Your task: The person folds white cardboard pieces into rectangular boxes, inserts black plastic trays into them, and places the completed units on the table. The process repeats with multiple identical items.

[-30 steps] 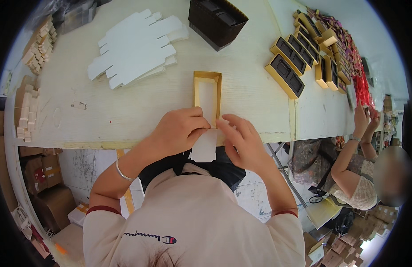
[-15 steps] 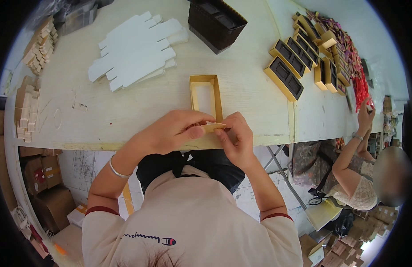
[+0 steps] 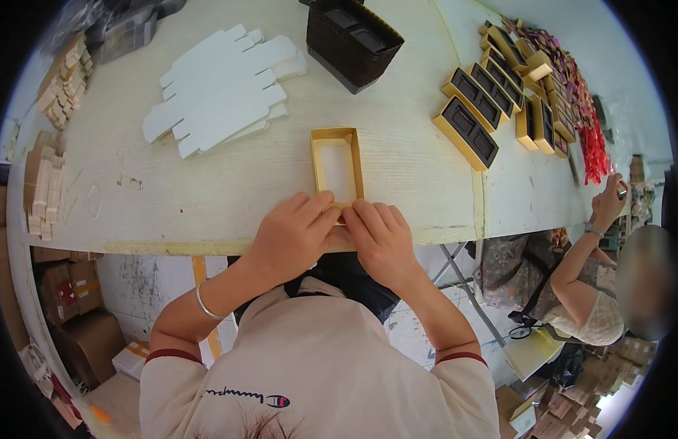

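A: In the head view, where is the box?

B: The gold box lies open side up on the pale table, near its front edge. Its walls are gold, its floor white.

A: And the hands?

B: Close together at the box's six o'clock end. The left hand comes in from seven o'clock, the right hand from five. Both have their fingers curled over the near wall, pinching it. I can't tell whether the fingertips touch one another, and the hands hide most of that wall.

A: What lies around it?

B: Taking the box as the clock's centre: at ten, a stack of flat white cartons; at twelve, a nested stack of dark trays; at two, a cluster of gold boxes with black inserts.

A: Anything further out?

B: Beyond that cluster, a heap of red ribbons. Toward three o'clock, well apart, a co-worker's hand is raised.
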Available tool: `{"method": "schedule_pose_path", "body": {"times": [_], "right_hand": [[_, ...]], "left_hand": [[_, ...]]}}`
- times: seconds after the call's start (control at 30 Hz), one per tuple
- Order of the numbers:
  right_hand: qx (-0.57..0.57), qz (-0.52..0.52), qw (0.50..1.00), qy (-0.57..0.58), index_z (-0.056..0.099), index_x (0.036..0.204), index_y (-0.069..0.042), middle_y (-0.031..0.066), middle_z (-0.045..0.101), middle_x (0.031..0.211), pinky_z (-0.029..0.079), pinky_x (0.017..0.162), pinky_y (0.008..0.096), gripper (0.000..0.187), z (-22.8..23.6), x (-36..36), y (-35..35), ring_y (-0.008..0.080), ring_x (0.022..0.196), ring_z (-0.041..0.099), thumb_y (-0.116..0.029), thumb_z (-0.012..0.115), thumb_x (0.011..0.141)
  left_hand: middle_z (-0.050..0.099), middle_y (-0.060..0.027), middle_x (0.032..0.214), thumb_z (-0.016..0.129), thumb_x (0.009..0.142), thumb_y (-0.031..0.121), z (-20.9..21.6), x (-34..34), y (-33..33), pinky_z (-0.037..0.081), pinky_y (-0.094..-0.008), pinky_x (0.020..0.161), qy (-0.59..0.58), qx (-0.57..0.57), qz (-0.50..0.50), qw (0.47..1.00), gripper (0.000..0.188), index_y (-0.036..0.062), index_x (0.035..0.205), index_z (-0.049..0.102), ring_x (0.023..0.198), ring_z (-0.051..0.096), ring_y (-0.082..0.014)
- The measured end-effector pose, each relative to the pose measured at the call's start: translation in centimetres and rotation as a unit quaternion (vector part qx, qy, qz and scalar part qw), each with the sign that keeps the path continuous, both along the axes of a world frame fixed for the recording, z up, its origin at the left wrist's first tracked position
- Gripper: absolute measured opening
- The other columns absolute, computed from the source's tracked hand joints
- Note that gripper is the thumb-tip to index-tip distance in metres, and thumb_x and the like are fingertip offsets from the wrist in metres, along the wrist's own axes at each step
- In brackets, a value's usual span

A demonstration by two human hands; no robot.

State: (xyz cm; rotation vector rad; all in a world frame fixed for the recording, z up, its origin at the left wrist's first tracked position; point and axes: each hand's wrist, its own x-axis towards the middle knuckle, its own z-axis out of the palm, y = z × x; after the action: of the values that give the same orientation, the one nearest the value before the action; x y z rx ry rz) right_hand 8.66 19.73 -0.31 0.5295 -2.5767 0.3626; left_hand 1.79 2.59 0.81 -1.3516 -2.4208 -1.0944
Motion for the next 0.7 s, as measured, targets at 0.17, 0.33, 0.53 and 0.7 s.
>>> {"method": "schedule_pose_path", "body": {"times": [0.17,0.33,0.53,0.7], "right_hand": [[0.077,0.017,0.993,-0.084,0.059,0.088,-0.003,0.0073,0.050,0.086,0.041,0.062,0.0309,0.018,1.9,-0.5,-0.2,0.0202,0.072,0.050,-0.005,0.061,0.070],[-0.010,0.050,0.959,-0.279,0.058,0.085,-0.005,0.0058,0.052,0.084,0.046,0.064,0.0337,0.017,2.7,-1.9,0.8,0.0233,0.079,0.056,-0.001,0.061,0.069],[0.024,0.135,0.941,-0.308,0.060,0.085,-0.005,0.0061,0.054,0.087,0.046,0.072,0.0342,0.017,3.9,-1.9,2.8,0.0248,0.090,0.057,0.002,0.060,0.070],[0.031,0.212,0.937,-0.275,0.065,0.100,-0.007,0.0095,0.061,0.105,0.046,0.087,0.0359,0.037,5.9,-2.9,4.6,0.0275,0.106,0.056,0.008,0.063,0.067]], "left_hand": [[0.056,-0.0075,0.084,0.065,0.070,0.000,-0.1,0.4,-0.5,0.049,-0.0342,0.056,0.016,-0.078,-0.010,0.997,0.016,0.0009,0.086,0.061,0.067,0.058,-0.0265],[0.059,-0.0106,0.079,0.066,0.079,0.007,1.4,-1.0,0.1,0.046,-0.0367,0.058,-0.147,-0.183,-0.032,0.972,0.007,0.0016,0.084,0.064,0.070,0.058,-0.0304],[0.063,-0.0065,0.103,0.073,0.075,0.017,4.5,-2.4,-0.7,0.050,-0.0392,0.073,-0.119,-0.198,-0.110,0.967,0.033,0.0094,0.106,0.064,0.090,0.059,-0.0280],[0.052,-0.0102,0.129,0.080,0.068,0.030,5.5,-5.5,-0.9,0.036,-0.0435,0.103,0.125,-0.186,-0.079,0.971,0.067,0.0149,0.129,0.054,0.117,0.048,-0.0298]]}}
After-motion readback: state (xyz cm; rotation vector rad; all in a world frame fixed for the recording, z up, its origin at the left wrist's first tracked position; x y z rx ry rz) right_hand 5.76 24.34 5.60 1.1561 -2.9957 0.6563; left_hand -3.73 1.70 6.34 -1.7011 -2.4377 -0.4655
